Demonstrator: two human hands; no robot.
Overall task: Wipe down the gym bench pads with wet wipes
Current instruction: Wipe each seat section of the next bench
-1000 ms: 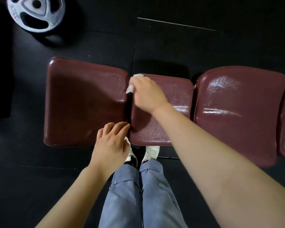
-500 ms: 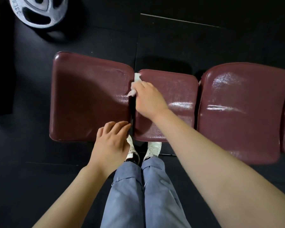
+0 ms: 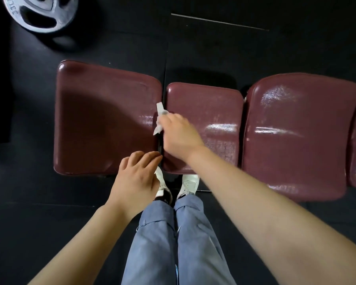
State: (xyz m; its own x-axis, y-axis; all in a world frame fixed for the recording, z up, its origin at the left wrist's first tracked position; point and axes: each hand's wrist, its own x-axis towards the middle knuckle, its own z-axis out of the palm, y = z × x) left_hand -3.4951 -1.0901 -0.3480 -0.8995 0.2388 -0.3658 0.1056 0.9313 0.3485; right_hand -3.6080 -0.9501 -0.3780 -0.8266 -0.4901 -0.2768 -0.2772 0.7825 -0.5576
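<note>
**Wipe worked into the seam of a gym bench**

A grey weight plate [image 3: 42, 13] lies on the black floor [image 3: 214, 48]. On the left maroon pad [image 3: 103, 120], the person's left hand [image 3: 137, 177] rests with relaxed fingers at the near edge. The right hand [image 3: 179, 134] pinches a white wet wipe [image 3: 159, 118] in the gap beside the middle pad [image 3: 210, 112]. The right pad [image 3: 300, 130] glistens.
</note>
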